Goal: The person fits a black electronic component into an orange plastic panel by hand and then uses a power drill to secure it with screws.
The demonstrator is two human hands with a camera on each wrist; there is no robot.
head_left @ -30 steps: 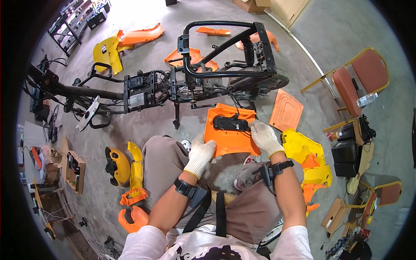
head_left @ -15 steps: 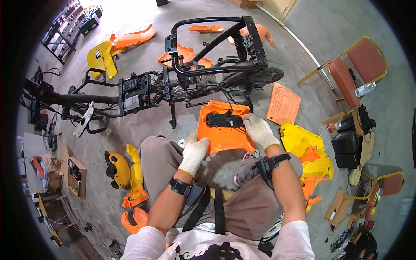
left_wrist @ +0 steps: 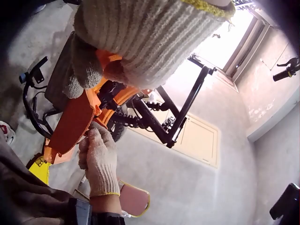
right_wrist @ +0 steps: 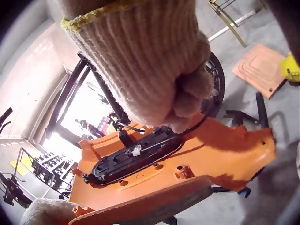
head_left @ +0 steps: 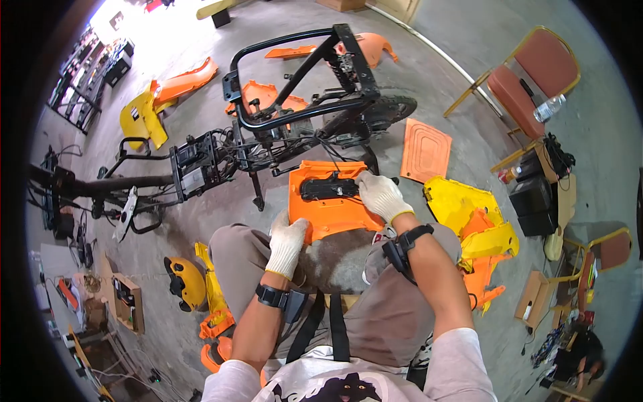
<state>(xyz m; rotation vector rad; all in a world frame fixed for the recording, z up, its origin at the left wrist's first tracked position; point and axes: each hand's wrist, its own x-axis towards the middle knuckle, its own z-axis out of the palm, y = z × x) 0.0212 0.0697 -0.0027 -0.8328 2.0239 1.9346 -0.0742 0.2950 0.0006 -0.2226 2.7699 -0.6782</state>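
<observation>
An orange plastic body panel (head_left: 345,220) is held up between both gloved hands above the lap, its hollow inner side facing the person. Fixed across that inner side is a black oblong housing (right_wrist: 136,158) with a cable leading off towards the frame. My left hand (head_left: 288,246) grips the panel's left edge, thumb on the near side. At the housing's right end my right hand (head_left: 384,196) has its fingers curled and fingertips pressed close together, beside a thin dark cable (right_wrist: 200,123). Whether they pinch the housing's end or the cable, I cannot tell.
Beyond the panel stands a stripped black scooter frame (head_left: 356,63) with its rear wheel (head_left: 400,107). An orange flat cover (head_left: 426,151) and yellow panels (head_left: 462,204) lie on the floor to the right. A yellow helmet (head_left: 193,285) sits at left; a red chair (head_left: 519,94) stands at right.
The head view has swung, so frame, panel and hands sit further left in it. Both hands keep their places on the panel and housing.
</observation>
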